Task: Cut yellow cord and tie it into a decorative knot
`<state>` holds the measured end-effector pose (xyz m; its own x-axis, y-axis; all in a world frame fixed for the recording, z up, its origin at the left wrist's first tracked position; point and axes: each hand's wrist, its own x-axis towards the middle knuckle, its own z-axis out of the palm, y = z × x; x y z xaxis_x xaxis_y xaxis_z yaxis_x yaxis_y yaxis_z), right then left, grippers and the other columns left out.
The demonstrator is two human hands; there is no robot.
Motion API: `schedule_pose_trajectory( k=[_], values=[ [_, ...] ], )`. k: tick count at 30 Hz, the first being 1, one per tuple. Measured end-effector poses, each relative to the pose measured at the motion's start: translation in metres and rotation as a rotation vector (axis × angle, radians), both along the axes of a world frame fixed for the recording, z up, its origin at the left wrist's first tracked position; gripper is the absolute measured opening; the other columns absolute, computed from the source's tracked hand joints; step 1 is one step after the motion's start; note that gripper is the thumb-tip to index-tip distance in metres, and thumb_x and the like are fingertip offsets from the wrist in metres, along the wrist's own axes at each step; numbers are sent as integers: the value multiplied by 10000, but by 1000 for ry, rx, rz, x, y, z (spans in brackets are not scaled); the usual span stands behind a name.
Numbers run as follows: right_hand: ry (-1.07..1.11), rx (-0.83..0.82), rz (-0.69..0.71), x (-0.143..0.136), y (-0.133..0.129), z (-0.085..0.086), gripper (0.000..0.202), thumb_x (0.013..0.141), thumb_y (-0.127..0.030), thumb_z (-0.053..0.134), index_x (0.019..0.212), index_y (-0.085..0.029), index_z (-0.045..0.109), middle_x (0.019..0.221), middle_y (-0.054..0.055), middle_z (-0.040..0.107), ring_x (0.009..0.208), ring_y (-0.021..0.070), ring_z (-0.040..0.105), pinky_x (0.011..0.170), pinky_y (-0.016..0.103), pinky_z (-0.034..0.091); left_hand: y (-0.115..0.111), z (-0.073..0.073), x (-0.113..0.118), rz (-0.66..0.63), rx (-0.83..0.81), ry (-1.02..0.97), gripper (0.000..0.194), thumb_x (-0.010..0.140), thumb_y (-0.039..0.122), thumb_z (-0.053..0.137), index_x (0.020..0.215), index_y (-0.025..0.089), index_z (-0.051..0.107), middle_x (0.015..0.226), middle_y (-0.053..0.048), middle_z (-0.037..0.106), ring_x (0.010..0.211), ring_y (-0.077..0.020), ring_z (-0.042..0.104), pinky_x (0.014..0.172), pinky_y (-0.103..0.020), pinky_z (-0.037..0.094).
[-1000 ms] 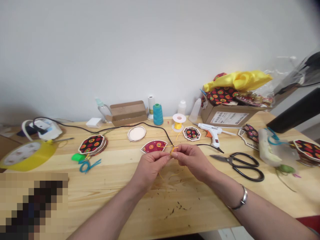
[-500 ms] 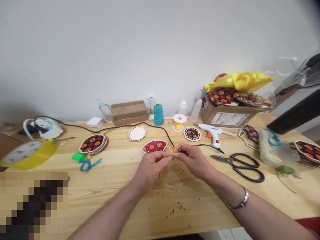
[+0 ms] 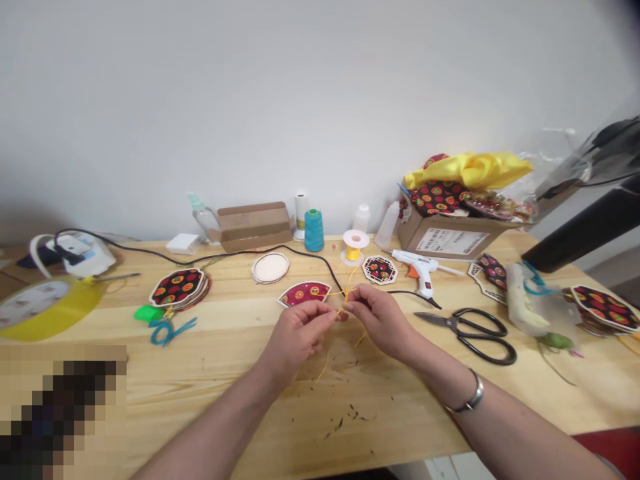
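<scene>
Thin yellow cord (image 3: 341,309) runs between my two hands over the middle of the table. My left hand (image 3: 301,333) pinches it between thumb and index finger, and a loose end hangs below. Close beside it, my right hand (image 3: 379,317) is closed on the cord too, with another end dangling under its fingers. A small knotted or looped part shows at the right fingertips. Just behind the hands lies a red fan-shaped fabric piece (image 3: 303,293) with a pale edge. Further back stands a spool of yellow cord (image 3: 354,248), with a strand leading toward my hands.
Black-handled scissors (image 3: 467,331) and a white glue gun (image 3: 423,267) lie to the right. An octagonal patterned piece (image 3: 380,269), teal thread cone (image 3: 314,231) and filled cardboard box (image 3: 453,237) stand behind. Stacked patterned pieces (image 3: 177,288) and yellow tape (image 3: 55,310) are at left.
My fingertips have moved slightly apart, showing a short stretch of yellow cord between them. More of the loose end shows below my left hand. The whole view has shifted a little.
</scene>
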<state>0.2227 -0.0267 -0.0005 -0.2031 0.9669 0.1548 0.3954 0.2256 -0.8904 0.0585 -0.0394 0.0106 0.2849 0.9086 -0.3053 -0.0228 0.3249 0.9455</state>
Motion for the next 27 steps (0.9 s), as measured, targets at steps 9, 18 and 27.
schedule_pose_trajectory(
  k=[9,18,27],
  values=[
    [210,-202,-13,-1,2,-4,161,775,-285,551,661,-175,524,584,-34,461,531,93,376,517,231,299,3,-10,2,-27,451,322,140,720,275,613,684,167,695,653,-1,526,607,-114,472,564,-229,358],
    [675,-516,96,-9,-6,-2,299,692,-396,653,653,-161,474,539,-57,442,438,43,285,438,201,196,-1,-15,3,-103,597,443,189,791,223,530,697,169,685,646,-6,528,615,-119,485,592,-239,382],
    [361,-345,70,-7,-7,1,213,748,-326,584,649,-170,477,534,-57,419,473,69,350,464,208,282,-2,-11,2,51,469,-6,83,764,204,575,834,186,534,1134,-90,508,1062,-209,521,920,-347,401]
  ],
)
